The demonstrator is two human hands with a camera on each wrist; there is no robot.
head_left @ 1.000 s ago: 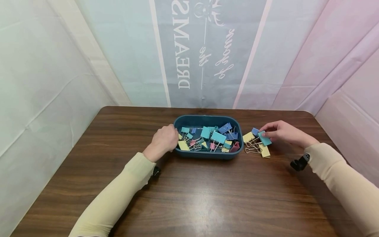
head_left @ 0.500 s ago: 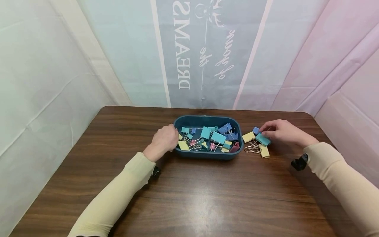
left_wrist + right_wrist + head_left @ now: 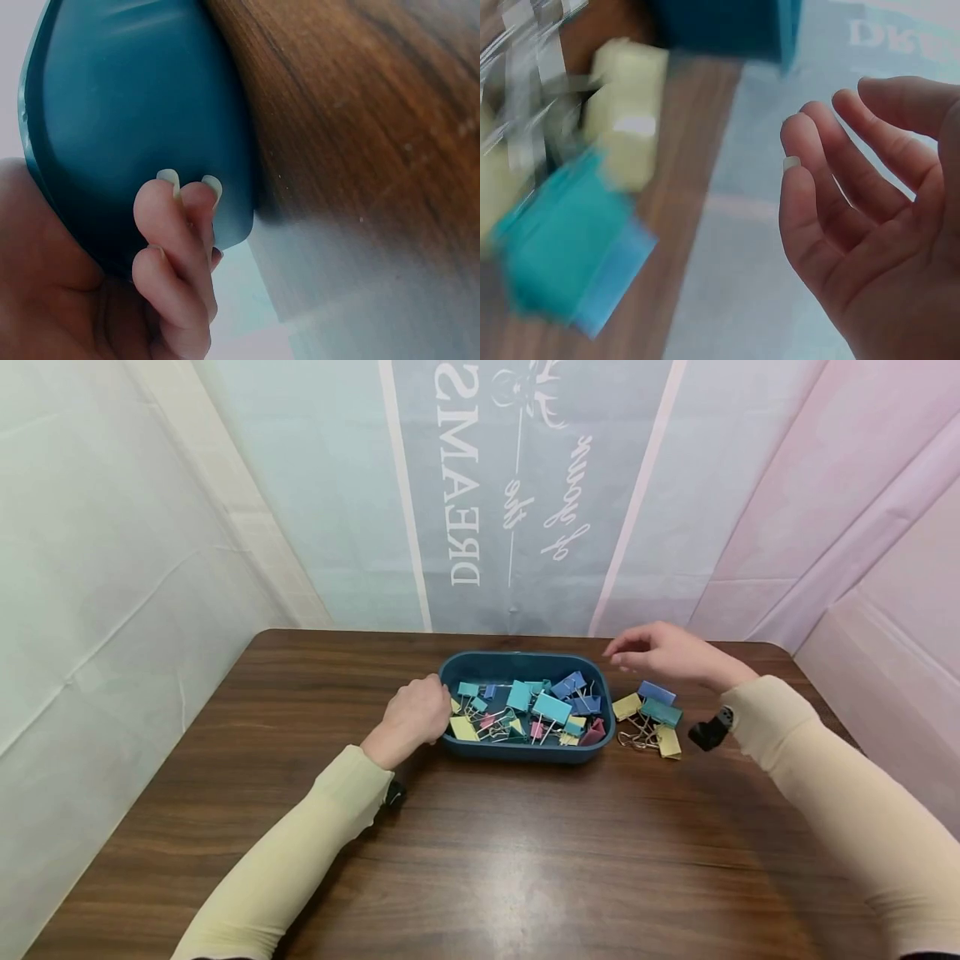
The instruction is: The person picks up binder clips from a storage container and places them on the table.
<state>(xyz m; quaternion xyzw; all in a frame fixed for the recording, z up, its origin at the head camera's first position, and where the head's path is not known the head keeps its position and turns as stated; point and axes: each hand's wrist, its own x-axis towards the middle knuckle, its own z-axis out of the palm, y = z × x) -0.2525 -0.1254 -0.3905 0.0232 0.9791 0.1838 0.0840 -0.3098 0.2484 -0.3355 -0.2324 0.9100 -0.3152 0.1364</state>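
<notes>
My left hand (image 3: 417,710) grips the left end of a dark teal plastic bin (image 3: 525,753). In the left wrist view its curled fingers (image 3: 169,225) lie against the bin's outer wall (image 3: 150,97), with the rim at the palm. Binder clips (image 3: 552,708) in turquoise, blue, yellow and pink lie jumbled inside. My right hand (image 3: 671,653) is raised near the bin's right end, its fingers loosely bent and holding nothing. Below it on the table is a small pile: a teal binder clip (image 3: 662,711), a blue binder clip (image 3: 657,692) and yellow ones (image 3: 668,742).
The brown wood-grain table (image 3: 480,860) runs under everything. A printed cloth (image 3: 517,527) with lettering hangs along its back edge, and pale cloth walls (image 3: 112,568) stand at both sides. The bin sits toward the table's back edge.
My right hand has let go of the teal binder clip, which now lies on the pile, and has moved up and left. The left hand and the bin have stayed put.
</notes>
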